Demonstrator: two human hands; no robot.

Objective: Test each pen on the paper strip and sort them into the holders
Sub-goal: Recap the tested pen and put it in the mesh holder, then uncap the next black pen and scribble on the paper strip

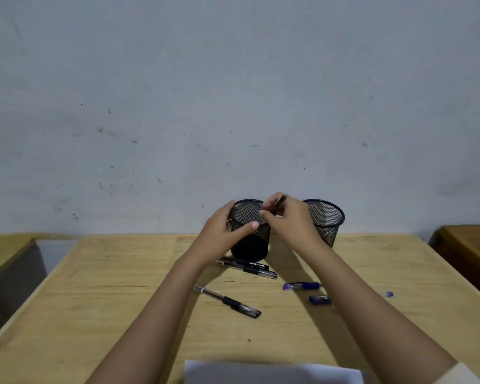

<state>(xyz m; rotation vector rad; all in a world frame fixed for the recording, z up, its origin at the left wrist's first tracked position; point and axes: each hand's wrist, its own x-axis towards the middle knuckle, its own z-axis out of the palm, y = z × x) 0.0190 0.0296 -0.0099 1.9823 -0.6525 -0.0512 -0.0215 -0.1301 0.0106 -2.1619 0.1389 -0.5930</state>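
Nearest me: paper [272, 372] at the table [122, 300] edge. Mid-table: loose black pens [247, 268] and blue pens [302, 286]. Farther: my left hand [222, 231] grasps the left holder [251, 239]. My right hand [288, 217] pinches a dark pen [280, 204] just above that holder's rim. Right holder [326, 220] stands beside.

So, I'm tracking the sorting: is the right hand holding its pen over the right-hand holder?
No, the right hand holds a dark pen at the rim of the left holder, which the left hand grips.
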